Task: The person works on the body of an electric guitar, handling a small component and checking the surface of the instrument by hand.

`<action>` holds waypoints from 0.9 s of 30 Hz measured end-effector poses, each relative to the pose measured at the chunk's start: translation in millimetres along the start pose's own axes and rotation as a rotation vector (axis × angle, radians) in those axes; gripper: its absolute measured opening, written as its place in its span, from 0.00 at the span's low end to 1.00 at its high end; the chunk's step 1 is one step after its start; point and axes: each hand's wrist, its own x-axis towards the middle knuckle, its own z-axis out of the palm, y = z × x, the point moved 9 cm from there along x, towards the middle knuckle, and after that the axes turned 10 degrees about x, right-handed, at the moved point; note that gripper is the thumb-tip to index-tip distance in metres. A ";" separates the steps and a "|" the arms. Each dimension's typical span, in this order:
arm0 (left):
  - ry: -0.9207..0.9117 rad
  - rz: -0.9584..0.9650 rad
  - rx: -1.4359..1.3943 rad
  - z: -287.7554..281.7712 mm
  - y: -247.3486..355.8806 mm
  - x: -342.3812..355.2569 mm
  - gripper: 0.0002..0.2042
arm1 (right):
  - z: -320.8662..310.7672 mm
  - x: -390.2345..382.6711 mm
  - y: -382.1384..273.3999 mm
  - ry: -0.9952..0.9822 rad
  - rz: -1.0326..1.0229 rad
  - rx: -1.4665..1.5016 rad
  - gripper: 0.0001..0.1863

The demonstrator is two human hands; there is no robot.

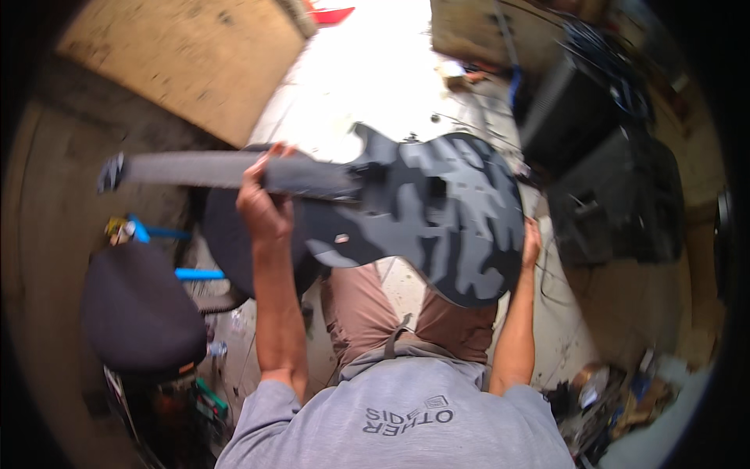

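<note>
1. While the guitar (pixel 437 211) lies flat across the view above the person's knees, both hands carry it: its body, painted in black and grey camouflage patches, sits to the right, and its neck (pixel 226 169) runs out to the left, ending in a headstock (pixel 112 172) near the left rim.
2. Left hand (pixel 264 205): it is wrapped around the neck close to where the neck joins the body. The fingers (pixel 266 156) curl over the far edge of the neck and the palm is under the near edge, so the grip is closed on the guitar neck.
3. Right hand (pixel 531 244): it presses against the rounded lower end of the guitar body, at its right edge. Only the back and heel of the hand show; the fingers are hidden behind the body, so how far they are bent cannot be told, though the hand plainly supports the instrument.
4. Both forearms rise from the lower edge, either side of a grey shirt (pixel 406 414) and brownish trousers (pixel 367 305).
5. Around it: a dark round stool seat (pixel 141 313) stands to the lower left, blue-handled tools (pixel 176 233) lie on the floor just beyond it, and black speaker cabinets (pixel 609 180) stand to the right, well apart from the hands.
</note>
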 end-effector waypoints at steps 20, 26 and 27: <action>-0.152 0.063 0.296 -27.8 69.5 -268.1 0.26 | 63.9 58.1 24.8 -0.439 0.249 0.678 0.13; 0.273 -0.320 0.078 -136.4 -25.5 -338.8 0.27 | 123.8 72.4 -35.2 -0.700 0.190 0.224 0.09; 0.304 -0.398 0.017 -154.7 -50.0 -351.1 0.28 | 131.2 74.1 -48.6 -0.701 0.116 0.093 0.09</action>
